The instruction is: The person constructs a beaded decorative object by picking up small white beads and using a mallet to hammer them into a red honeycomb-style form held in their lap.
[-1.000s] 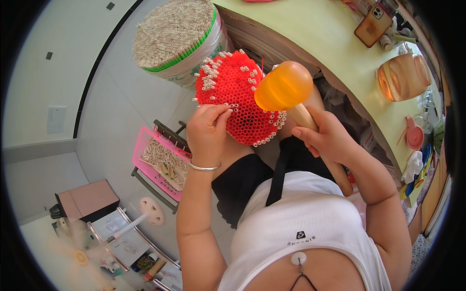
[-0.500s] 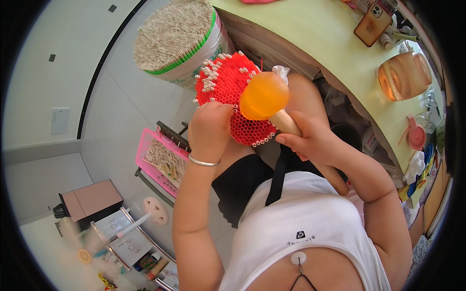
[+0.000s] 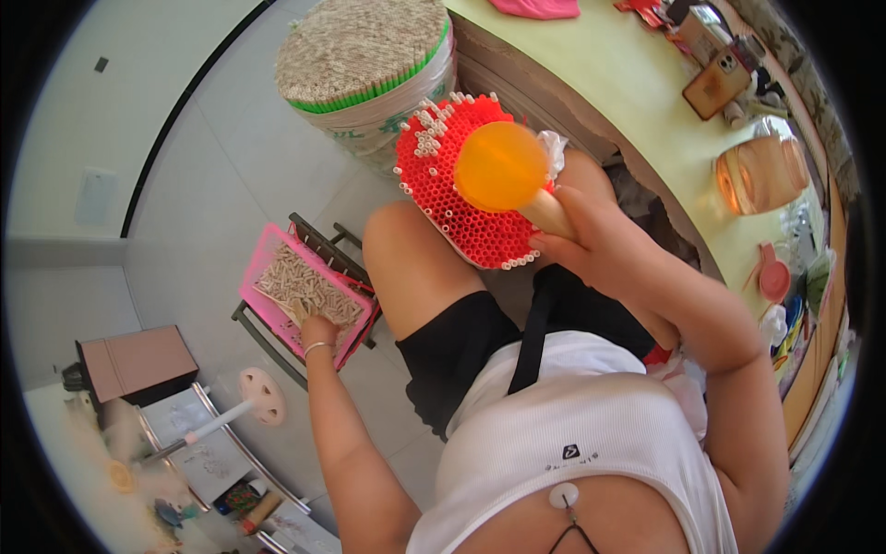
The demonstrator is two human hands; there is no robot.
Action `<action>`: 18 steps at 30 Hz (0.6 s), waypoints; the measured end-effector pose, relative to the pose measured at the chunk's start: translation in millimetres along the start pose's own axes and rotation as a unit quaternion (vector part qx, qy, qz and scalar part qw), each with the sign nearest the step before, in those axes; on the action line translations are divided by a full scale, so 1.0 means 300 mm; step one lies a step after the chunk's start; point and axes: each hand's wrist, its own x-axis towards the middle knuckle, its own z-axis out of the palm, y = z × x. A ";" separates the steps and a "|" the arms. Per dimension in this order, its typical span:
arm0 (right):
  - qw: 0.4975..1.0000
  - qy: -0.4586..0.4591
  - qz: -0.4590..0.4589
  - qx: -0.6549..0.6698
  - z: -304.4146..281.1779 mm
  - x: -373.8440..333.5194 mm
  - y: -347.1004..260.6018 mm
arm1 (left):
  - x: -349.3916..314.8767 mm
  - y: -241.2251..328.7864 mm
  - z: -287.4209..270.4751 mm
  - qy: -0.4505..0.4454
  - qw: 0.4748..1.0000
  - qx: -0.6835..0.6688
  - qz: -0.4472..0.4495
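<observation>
My right hand (image 3: 595,231) is closed round the pale handle of a mallet with a rounded, translucent orange head (image 3: 501,168). The mallet head is over a bundle of red tubes (image 3: 480,235) packed like a honeycomb, at my knees. Short white pegs (image 3: 431,137) stick out of some tubes, mostly at the far left and along the rim. My left hand (image 3: 319,332) reaches down into a pink basket (image 3: 261,242) full of loose short pale pegs (image 3: 314,277). Its fingertips are hidden among them, so whether they grip one is unclear.
A big wrapped bundle of pale-topped green sticks (image 3: 369,55) stands beyond the red tubes. The basket rests on a dark stool frame (image 3: 268,343). On the yellow-green table (image 3: 646,148) to the right are a phone (image 3: 718,81), a glass jar of amber liquid (image 3: 761,174) and a pink scoop (image 3: 773,277).
My left hand has left the red tubes and moved down and left into the pink basket. My right hand keeps the mallet above the bundle, shifted slightly.
</observation>
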 end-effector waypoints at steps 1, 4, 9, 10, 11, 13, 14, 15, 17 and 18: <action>0.998 0.026 -0.026 0.049 0.009 -0.022 0.001 | -0.011 -0.006 0.042 -0.037 0.999 -0.017 -0.009; 0.995 0.051 -0.036 0.072 0.022 -0.052 0.011 | -0.002 0.014 0.103 -0.068 0.993 -0.096 -0.022; 0.993 -0.055 0.102 -0.029 0.014 0.026 0.016 | 0.103 -0.087 0.211 -0.071 0.992 0.058 0.083; 0.995 -0.036 0.089 0.011 0.005 0.016 -0.001 | 0.119 -0.151 0.253 -0.063 0.987 0.102 0.109; 0.995 -0.012 0.083 0.044 -0.015 -0.011 0.002 | 0.147 -0.151 0.295 -0.055 0.978 0.140 0.142; 0.987 0.012 0.102 0.126 -0.032 -0.055 0.009 | 0.173 -0.165 0.297 -0.115 0.966 0.183 0.144; 0.979 0.014 0.119 0.165 -0.046 -0.071 0.005 | 0.178 -0.179 0.293 -0.145 0.958 0.204 0.142; 0.969 0.019 0.138 0.203 -0.056 -0.083 0.008 | 0.180 -0.191 0.283 -0.155 0.942 0.236 0.183; 0.964 0.008 0.141 0.227 -0.061 -0.096 0.021 | 0.161 -0.229 0.260 -0.174 0.902 0.297 0.260; 0.960 0.006 0.148 0.238 -0.061 -0.102 0.039 | 0.160 -0.205 0.236 -0.187 0.877 0.326 0.300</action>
